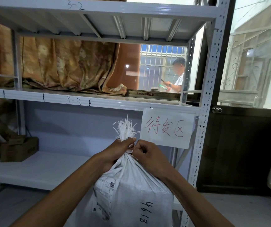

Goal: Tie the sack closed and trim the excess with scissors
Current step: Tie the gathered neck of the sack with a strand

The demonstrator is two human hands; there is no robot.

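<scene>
A full white woven sack (131, 194) stands upright in front of me, with black handwritten numbers and a shipping label on its side. Its mouth is gathered into a tight neck, and a frayed white tuft (126, 127) sticks up above it. My left hand (116, 151) is clenched around the neck just under the tuft. My right hand (149, 154) is closed beside it, pinching a thin white tie (129, 151) wrapped around the neck. No scissors are in view.
A white metal shelving rack (89, 99) stands right behind the sack, its post (203, 128) to the right. A paper sign with red writing (166, 128) hangs on it. A cardboard box (19, 149) sits on the lower shelf at left. A person sits beyond the window.
</scene>
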